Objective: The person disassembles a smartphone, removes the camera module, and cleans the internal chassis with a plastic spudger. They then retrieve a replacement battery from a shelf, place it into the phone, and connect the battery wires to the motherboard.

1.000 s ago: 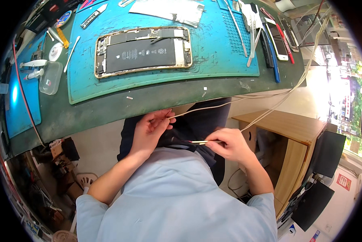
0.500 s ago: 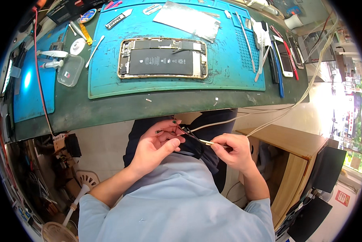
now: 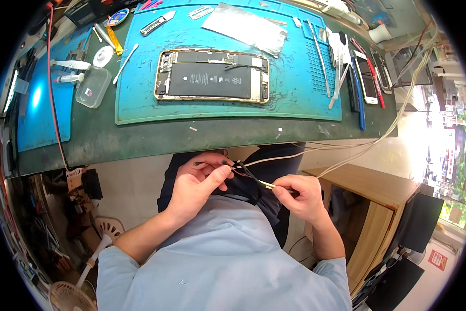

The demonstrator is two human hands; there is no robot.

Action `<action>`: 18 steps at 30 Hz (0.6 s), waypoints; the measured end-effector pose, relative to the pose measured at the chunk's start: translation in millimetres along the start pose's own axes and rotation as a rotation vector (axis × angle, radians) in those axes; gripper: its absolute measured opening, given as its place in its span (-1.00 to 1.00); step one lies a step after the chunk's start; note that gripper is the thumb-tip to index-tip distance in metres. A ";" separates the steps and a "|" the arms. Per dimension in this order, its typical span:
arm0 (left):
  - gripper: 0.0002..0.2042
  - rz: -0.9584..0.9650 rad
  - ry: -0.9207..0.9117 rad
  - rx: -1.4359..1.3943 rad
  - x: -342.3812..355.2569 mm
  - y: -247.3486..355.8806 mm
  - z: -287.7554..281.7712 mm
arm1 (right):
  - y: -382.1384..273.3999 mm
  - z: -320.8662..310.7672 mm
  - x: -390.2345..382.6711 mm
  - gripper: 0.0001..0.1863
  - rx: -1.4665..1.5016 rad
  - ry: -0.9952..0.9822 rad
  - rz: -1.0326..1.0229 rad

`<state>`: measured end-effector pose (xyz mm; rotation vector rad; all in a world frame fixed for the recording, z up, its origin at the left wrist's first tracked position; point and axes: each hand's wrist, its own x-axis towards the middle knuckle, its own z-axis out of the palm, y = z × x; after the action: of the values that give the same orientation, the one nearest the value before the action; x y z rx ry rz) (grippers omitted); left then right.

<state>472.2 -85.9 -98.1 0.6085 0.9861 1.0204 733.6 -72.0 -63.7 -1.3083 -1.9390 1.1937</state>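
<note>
Over my lap, below the bench edge, my left hand (image 3: 203, 179) is closed, with thumb and fingers pinching a bundle of thin dark and red wires (image 3: 237, 167). Small dark connector ends stick out around its fingers. To the right, my right hand (image 3: 300, 193) pinches a slim pale stick-like piece (image 3: 266, 184) that points toward the wires. A black cable hangs between the hands. On the blue mat lies an opened phone (image 3: 212, 76), its black battery and boards exposed; neither hand touches it.
The blue mat (image 3: 290, 110) also bears a silver sheet (image 3: 243, 26) and a cutter blade. Tweezers, pens and a white phone (image 3: 366, 78) lie at its right. A clear plastic box (image 3: 94, 87) and a swab lie left. Pale cables (image 3: 342, 149) run across to the right, above a wooden cabinet (image 3: 367, 186).
My left thumb has moved up and closed against the fingers, onto the wires. My right hand keeps its pinch and has hardly moved. The whole view has shifted slightly.
</note>
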 end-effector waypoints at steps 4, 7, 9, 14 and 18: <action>-0.77 0.068 -0.015 0.004 -2.3 1.1 2.7 | 2.3 0.0 -1.7 -0.95 0.006 -0.001 0.014; -0.77 0.054 -0.019 -0.002 -1.9 0.1 3.1 | 2.6 -1.0 -4.1 -0.95 0.004 0.000 0.027; -0.79 0.049 -0.020 0.012 -1.8 0.6 4.9 | 1.7 -0.9 -4.9 -0.94 0.002 0.003 0.014; -0.84 -0.010 -0.112 0.022 -0.6 -7.0 2.0 | -4.0 -1.8 -2.6 -0.94 -0.109 -0.115 0.021; -0.84 -0.039 -0.043 0.076 -5.0 -13.0 2.7 | 14.0 6.5 -9.4 -0.87 -0.288 0.113 -0.230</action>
<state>479.1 -95.9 -105.3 0.6691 0.9989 0.9355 738.8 -80.9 -78.6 -1.2181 -2.1664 0.7347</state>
